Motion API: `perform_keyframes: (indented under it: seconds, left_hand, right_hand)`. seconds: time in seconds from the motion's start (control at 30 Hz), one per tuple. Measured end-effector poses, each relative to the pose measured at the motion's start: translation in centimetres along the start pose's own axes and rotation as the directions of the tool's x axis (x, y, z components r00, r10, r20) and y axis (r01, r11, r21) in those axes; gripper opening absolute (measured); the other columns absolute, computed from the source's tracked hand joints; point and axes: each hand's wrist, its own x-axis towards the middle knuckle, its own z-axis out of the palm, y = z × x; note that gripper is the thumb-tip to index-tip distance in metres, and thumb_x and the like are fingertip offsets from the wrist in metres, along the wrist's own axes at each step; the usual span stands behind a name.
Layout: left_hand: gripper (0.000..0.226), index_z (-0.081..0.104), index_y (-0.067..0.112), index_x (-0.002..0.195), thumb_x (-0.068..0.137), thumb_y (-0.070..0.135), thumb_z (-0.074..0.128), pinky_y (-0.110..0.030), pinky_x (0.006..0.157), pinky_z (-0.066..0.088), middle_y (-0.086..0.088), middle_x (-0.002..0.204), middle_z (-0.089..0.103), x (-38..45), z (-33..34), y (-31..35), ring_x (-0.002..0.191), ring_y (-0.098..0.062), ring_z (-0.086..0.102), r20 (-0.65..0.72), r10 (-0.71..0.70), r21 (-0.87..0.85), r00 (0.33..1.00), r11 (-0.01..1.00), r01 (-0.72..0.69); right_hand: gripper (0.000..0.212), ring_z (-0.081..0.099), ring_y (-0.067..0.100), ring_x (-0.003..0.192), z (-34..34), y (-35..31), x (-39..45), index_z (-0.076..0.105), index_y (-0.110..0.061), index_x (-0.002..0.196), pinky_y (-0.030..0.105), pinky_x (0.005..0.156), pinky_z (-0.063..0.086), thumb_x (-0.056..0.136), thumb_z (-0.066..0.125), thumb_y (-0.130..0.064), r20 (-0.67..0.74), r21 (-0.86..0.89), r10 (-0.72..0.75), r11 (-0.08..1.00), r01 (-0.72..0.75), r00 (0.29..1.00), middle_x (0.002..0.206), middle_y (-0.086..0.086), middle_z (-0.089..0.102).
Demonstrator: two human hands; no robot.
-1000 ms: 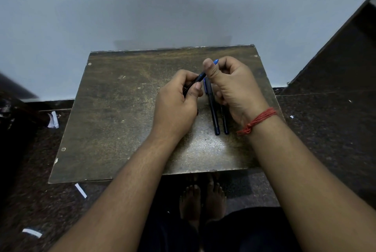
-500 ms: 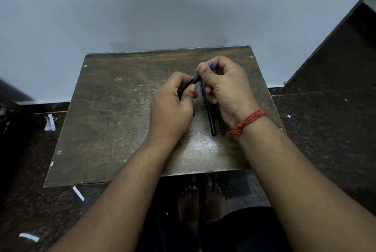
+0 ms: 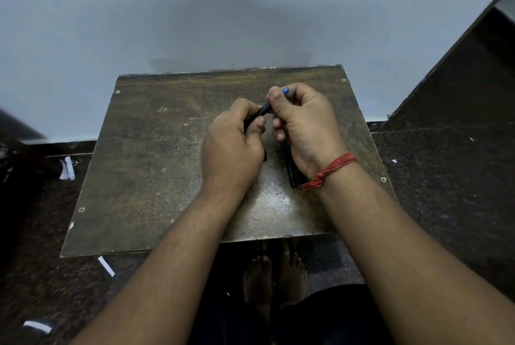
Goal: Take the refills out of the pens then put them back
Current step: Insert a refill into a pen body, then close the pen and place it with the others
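Nearest on the small brown table point(image 3: 145, 177), a dark pen point(image 3: 289, 169) lies flat, partly hidden under the right wrist. There may be another beside it, but I cannot tell.

A bit farther, the left hand point(image 3: 231, 149) is curled shut around the dark end of a pen held up in the air point(image 3: 263, 110). The right hand point(image 3: 303, 124) pinches the far end, where a blue tip point(image 3: 285, 90) pokes out.

I think this pen is being opened or closed; I cannot tell which, and no refill shows. Next, the hands likely need to twist or pull gently, keeping the pen straight.
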Motion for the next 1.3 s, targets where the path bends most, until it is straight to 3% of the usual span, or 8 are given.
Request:
perform_keyframes:
  seconds: [0.13, 0.3, 0.47, 0.7, 0.83, 1.0, 1.13, 1.3]
  left_hand:
    - [0.005, 0.059, 0.024, 0.095, 0.095, 0.019, 0.057, -0.032, 0.072, 0.053, 0.009, 0.083, 0.067, 0.5, -0.5, -0.2, 0.081, -0.011, 0.065, -0.084, -0.079, -0.058, 0.993, 0.996, 0.074]
    - [0.007, 0.056, 0.024, 0.097, 0.099, 0.018, 0.056, -0.013, 0.068, 0.044, 0.010, 0.084, 0.066, 1.6, -1.8, -1.7, 0.078, 0.000, 0.061, -0.226, -0.265, -0.167, 0.937, 0.959, 0.231]
    - [0.006, 0.057, 0.024, 0.098, 0.099, 0.018, 0.056, -0.007, 0.066, 0.041, 0.009, 0.086, 0.068, 1.5, -1.8, -1.6, 0.074, 0.006, 0.058, -0.224, -0.295, -0.177, 0.929, 0.950, 0.259]
    - [0.006, 0.058, 0.025, 0.098, 0.099, 0.019, 0.057, -0.007, 0.066, 0.041, 0.008, 0.089, 0.069, 1.4, -1.7, -1.2, 0.078, 0.005, 0.060, -0.201, -0.305, -0.161, 0.931, 0.948, 0.276]
    - [0.008, 0.058, 0.027, 0.097, 0.099, 0.019, 0.057, -0.011, 0.069, 0.044, 0.009, 0.086, 0.069, 1.4, -1.5, -1.2, 0.081, 0.000, 0.063, -0.140, -0.296, -0.165, 0.945, 0.948, 0.272]
    - [0.011, 0.059, 0.027, 0.096, 0.098, 0.016, 0.059, -0.014, 0.069, 0.045, 0.013, 0.082, 0.067, 1.1, -0.9, -0.9, 0.078, 0.003, 0.062, 0.006, -0.208, -0.119, 0.978, 0.971, 0.208]
    - [0.009, 0.062, 0.027, 0.098, 0.096, 0.018, 0.060, -0.036, 0.078, 0.056, 0.010, 0.086, 0.068, 0.7, -0.5, -0.7, 0.085, -0.008, 0.066, 0.072, -0.126, -0.086, 0.989, 0.988, 0.132]
    - [0.006, 0.063, 0.025, 0.099, 0.095, 0.022, 0.060, -0.047, 0.077, 0.056, 0.010, 0.086, 0.069, 0.5, -0.3, -0.7, 0.085, -0.014, 0.067, 0.105, -0.080, -0.056, 0.991, 0.995, 0.086]
  right_hand:
    - [0.007, 0.059, 0.005, 0.057, -0.4, -0.3, 0.2, 0.064, -0.013, 0.097, 0.024, 0.051, 0.048, 0.096, 0.066, -0.019, -0.008, -0.241, -0.126, 0.963, 0.121, 0.992, 0.079, -0.002, 0.063]
    - [0.009, 0.058, 0.012, 0.087, -1.0, -0.6, -0.3, 0.067, -0.019, 0.092, 0.026, 0.075, 0.045, 0.092, 0.068, -0.028, 0.204, -0.846, -0.217, 0.452, 0.283, 0.955, 0.091, -0.005, 0.064]
    - [0.025, 0.053, 0.022, 0.110, 0.8, 0.7, -1.5, 0.061, -0.020, 0.104, 0.032, 0.086, 0.042, 0.091, 0.067, -0.040, 0.361, -0.913, -0.145, 0.145, 0.381, 0.921, 0.105, -0.001, 0.065]
    - [0.022, 0.052, 0.028, 0.114, 1.4, 1.3, -1.4, 0.062, -0.013, 0.109, 0.037, 0.091, 0.047, 0.094, 0.058, -0.028, 0.374, -0.915, -0.128, 0.110, 0.387, 0.919, 0.111, 0.007, 0.064]
    - [0.022, 0.059, 0.024, 0.104, 0.9, 0.8, -0.4, 0.069, -0.015, 0.106, 0.031, 0.084, 0.044, 0.092, 0.054, -0.023, 0.313, -0.905, -0.135, 0.259, 0.339, 0.940, 0.107, 0.005, 0.066]
    - [0.015, 0.061, 0.011, 0.057, -0.7, -0.7, 0.6, 0.064, -0.021, 0.089, 0.027, 0.053, 0.048, 0.085, 0.057, -0.008, -0.112, -0.349, -0.210, 0.923, 0.160, 0.971, 0.072, -0.003, 0.065]
    - [0.011, 0.067, 0.017, 0.062, -2.2, -1.5, 1.3, 0.057, -0.009, 0.093, 0.027, 0.058, 0.053, 0.091, 0.059, 0.001, -0.293, 0.016, -0.183, 0.980, 0.196, 0.938, 0.079, 0.009, 0.063]
    - [0.008, 0.069, 0.018, 0.064, -2.4, -1.3, 1.6, 0.058, -0.008, 0.095, 0.031, 0.064, 0.056, 0.091, 0.059, -0.001, -0.334, 0.009, -0.201, 0.976, 0.216, 0.921, 0.075, 0.006, 0.065]
